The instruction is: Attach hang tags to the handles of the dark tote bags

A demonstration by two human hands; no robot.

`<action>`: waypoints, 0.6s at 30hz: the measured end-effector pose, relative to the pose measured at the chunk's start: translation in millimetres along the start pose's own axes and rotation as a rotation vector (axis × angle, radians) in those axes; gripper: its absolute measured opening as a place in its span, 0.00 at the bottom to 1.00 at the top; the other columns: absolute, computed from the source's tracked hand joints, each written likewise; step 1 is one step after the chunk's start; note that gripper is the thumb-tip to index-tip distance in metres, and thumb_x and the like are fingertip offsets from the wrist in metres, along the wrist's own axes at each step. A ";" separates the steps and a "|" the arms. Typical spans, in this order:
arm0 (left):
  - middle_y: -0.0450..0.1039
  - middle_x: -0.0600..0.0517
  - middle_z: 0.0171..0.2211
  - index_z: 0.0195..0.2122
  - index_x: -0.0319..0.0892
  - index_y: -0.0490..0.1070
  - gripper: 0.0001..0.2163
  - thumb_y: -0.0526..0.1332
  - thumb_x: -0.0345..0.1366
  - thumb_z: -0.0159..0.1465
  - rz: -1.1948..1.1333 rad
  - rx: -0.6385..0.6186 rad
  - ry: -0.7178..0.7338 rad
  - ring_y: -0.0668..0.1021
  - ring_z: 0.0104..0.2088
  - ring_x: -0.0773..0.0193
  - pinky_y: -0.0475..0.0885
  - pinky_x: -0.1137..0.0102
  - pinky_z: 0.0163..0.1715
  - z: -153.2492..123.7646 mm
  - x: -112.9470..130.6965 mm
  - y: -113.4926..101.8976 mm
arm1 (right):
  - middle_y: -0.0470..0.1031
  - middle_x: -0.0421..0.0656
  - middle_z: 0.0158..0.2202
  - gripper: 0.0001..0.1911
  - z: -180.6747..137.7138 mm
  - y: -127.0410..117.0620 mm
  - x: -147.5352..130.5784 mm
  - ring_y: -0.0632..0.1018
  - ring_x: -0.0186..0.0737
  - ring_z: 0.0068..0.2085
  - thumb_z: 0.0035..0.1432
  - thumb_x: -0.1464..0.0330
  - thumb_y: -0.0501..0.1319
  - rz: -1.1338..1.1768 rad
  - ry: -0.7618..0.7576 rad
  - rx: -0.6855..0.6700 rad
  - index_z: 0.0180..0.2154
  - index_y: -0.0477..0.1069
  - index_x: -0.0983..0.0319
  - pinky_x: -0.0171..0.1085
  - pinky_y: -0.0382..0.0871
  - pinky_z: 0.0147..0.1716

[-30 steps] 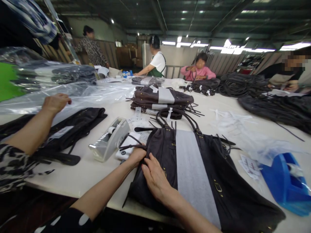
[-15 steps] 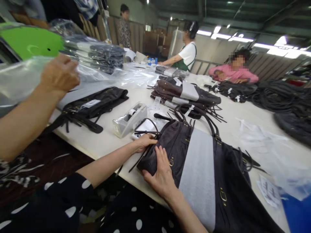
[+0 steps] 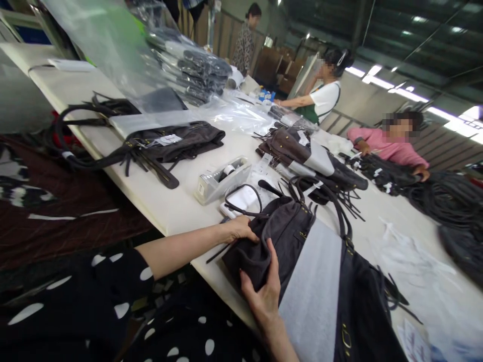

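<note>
A dark brown handbag point(image 3: 362, 291) lies on the white table in front of me, with a pale wrapping band point(image 3: 313, 286) around its middle. My left hand point(image 3: 241, 229) grips its near left end, fingers bent against the fabric and partly hidden by it. My right hand point(image 3: 266, 286) holds the same end lower down, its thumb and fingers on either side of a bulging fold. The handbag's two handles point(image 3: 341, 206) stretch away toward the far side. Thin dark straps hang at its left end.
A clear tape dispenser point(image 3: 222, 178) stands beyond my left hand. Another banded dark bag point(image 3: 196, 138) lies at left, near clear plastic point(image 3: 101, 45). Stacked brown bags point(image 3: 287, 146) sit ahead. White tags point(image 3: 413, 342) lie at right. Several people are across the table.
The view has swung left. Another person's arm at the left has gone from view, and the plastic there is lifted. My right fingers have moved from lying flat to gripping the handbag's end, which now bulges.
</note>
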State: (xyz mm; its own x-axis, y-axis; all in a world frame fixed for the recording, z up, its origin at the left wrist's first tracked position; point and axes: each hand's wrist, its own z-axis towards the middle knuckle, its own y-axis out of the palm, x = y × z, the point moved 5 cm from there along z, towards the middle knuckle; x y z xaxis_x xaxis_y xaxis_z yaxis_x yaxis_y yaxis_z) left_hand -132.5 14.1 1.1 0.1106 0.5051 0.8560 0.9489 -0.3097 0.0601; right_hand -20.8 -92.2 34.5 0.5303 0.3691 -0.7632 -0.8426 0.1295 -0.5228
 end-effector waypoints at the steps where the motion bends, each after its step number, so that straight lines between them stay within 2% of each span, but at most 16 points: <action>1: 0.73 0.53 0.24 0.28 0.38 0.69 0.15 0.66 0.28 0.37 0.091 0.009 0.031 0.75 0.26 0.62 0.71 0.70 0.26 0.3 2.1 1.3 | 0.53 0.52 0.59 0.39 -0.7 -0.4 -0.3 0.58 0.50 0.59 0.49 0.67 0.58 -0.007 -0.003 0.022 0.60 0.44 0.65 0.53 0.52 0.56; 5: 0.75 0.49 0.32 0.32 0.39 0.71 0.21 0.69 0.36 0.33 0.559 0.069 0.068 0.76 0.34 0.56 0.70 0.70 0.30 -1.8 10.4 3.7 | 0.53 0.53 0.59 0.39 -2.6 -0.1 -1.0 0.58 0.51 0.59 0.49 0.67 0.59 -0.060 -0.028 0.087 0.60 0.45 0.66 0.55 0.51 0.56; 8: 0.74 0.46 0.38 0.37 0.39 0.71 0.26 0.69 0.41 0.34 0.786 0.136 0.070 0.75 0.38 0.53 0.69 0.69 0.34 -4.3 16.6 5.3 | 0.52 0.54 0.59 0.39 -3.4 1.1 -2.4 0.58 0.51 0.58 0.49 0.67 0.60 -0.079 -0.064 0.107 0.60 0.44 0.67 0.55 0.52 0.56; 10: 0.73 0.44 0.39 0.40 0.39 0.70 0.29 0.69 0.43 0.35 0.854 0.152 0.033 0.75 0.40 0.52 0.69 0.68 0.34 -3.3 16.8 7.5 | 0.53 0.54 0.59 0.39 -3.6 1.5 -3.7 0.58 0.51 0.58 0.49 0.68 0.59 -0.089 -0.094 0.117 0.60 0.45 0.67 0.55 0.53 0.55; 13: 0.73 0.43 0.39 0.38 0.38 0.70 0.27 0.68 0.45 0.36 0.899 0.123 0.007 0.75 0.39 0.52 0.69 0.69 0.33 1.2 13.8 9.9 | 0.54 0.54 0.59 0.38 -2.9 1.6 -4.9 0.59 0.51 0.58 0.49 0.68 0.59 -0.098 -0.123 0.126 0.59 0.46 0.67 0.55 0.54 0.55; 16: 0.73 0.44 0.39 0.38 0.38 0.70 0.26 0.66 0.47 0.39 0.857 0.077 0.080 0.75 0.38 0.53 0.69 0.69 0.33 -1.4 12.0 7.3 | 0.54 0.54 0.58 0.38 -2.6 0.8 -7.0 0.59 0.52 0.58 0.49 0.69 0.59 -0.108 -0.143 0.134 0.59 0.46 0.67 0.56 0.54 0.55; 18: 0.72 0.44 0.40 0.42 0.38 0.67 0.27 0.65 0.45 0.41 0.824 0.081 0.162 0.74 0.40 0.54 0.68 0.68 0.35 -11.1 12.7 2.4 | 0.53 0.54 0.59 0.37 -3.8 1.0 -9.1 0.58 0.53 0.58 0.50 0.69 0.58 -0.122 -0.150 0.127 0.59 0.45 0.67 0.56 0.54 0.55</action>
State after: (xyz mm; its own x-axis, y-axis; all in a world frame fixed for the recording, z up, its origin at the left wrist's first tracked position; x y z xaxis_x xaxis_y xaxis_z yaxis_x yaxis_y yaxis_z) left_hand -132.1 10.8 17.8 0.7389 0.0193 0.6736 0.6026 -0.4664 -0.6476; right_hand -26.2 -98.9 39.5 0.6172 0.4747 -0.6274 -0.7830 0.2928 -0.5487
